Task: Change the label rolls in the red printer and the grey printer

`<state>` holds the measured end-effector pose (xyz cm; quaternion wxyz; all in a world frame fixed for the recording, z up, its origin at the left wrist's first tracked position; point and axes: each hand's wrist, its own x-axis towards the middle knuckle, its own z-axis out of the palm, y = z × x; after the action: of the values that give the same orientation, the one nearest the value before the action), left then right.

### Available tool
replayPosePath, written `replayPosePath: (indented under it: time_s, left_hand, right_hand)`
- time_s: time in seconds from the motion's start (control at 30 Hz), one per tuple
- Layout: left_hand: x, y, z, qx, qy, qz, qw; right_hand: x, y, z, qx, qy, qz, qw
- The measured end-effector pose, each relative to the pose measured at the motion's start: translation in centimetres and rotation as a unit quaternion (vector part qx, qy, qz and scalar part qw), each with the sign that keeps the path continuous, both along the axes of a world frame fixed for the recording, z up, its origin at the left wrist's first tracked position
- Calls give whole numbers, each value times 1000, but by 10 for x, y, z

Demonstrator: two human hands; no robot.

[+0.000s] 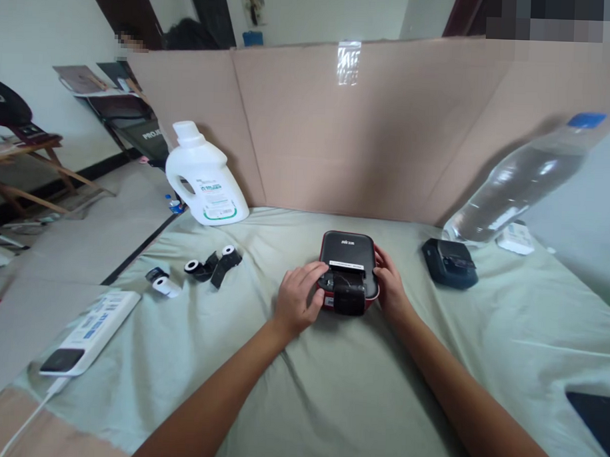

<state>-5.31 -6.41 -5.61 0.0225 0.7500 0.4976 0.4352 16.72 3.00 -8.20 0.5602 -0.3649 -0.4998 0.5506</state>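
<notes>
Near the tabletop's [329, 389] middle, toward its far edge, the printer [347, 270] sat clamped between both hands: left hand [297, 301] fingers curled against its side, right hand [390, 285] bracing opposite, steadying it.

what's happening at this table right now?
A person has both hands on a small black-and-red label printer lying on the pale green cloth. The left hand grips its left side, the right hand its right side; its front compartment is open. Small paper rolls lie to the left, a second dark printer to the right.
</notes>
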Motion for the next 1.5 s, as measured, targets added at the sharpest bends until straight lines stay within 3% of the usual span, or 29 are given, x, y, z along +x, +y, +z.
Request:
replayPosePath:
  time_s: [0.37, 0.43, 0.5, 0.63, 0.73, 0.87, 1.0, 1.2, 1.3, 1.4, 1.43, 1.5]
  left_hand:
    - [-9, 4, 6, 10, 2, -12, 1000]
    - [-25, 11, 16, -3, 25, 29, 999]
    - [-54, 18, 30, -41, 73, 126, 989]
    - [-130, 18, 47, -174, 166, 326, 914]
    - [-170, 8, 41, -254, 195, 364, 874]
    - [-180, 1, 35, -236, 207, 370, 874]
    - [-181, 0, 44, -208, 198, 366, 885]
    - [-198, -10, 61, -305, 158, 342, 875]
    - [-183, -13, 71, -260, 142, 320, 900]
    - [-134, -13, 68, -218, 38, 205, 953]
    - [-112, -13, 63, -241, -22, 129, 962]
    - [-67, -13, 44, -278, -139, -7, 950]
  right_hand:
    - [-5, -1, -11, 22, 36, -14, 999]
    - [-6, 0, -12, 17, 43, -13, 999]
    - [-6, -1, -11, 18, 47, -12, 999]
    - [-7, -2, -8, 27, 50, -10, 998]
    - [-7, -2, -7, 25, 52, -9, 998]
    - [-7, -1, -8, 19, 55, -16, 998]
    - [-6, -1, -8, 20, 48, -21, 998]
    - [-9, 0, -7, 31, 33, -26, 999]
    - [-7, -4, -5, 22, 37, -30, 999]
    - [5, -14, -3, 23, 26, 8, 999]
    - [11, -18, -3, 29, 12, 31, 999]
    - [19, -28, -1, 47, -39, 70, 996]
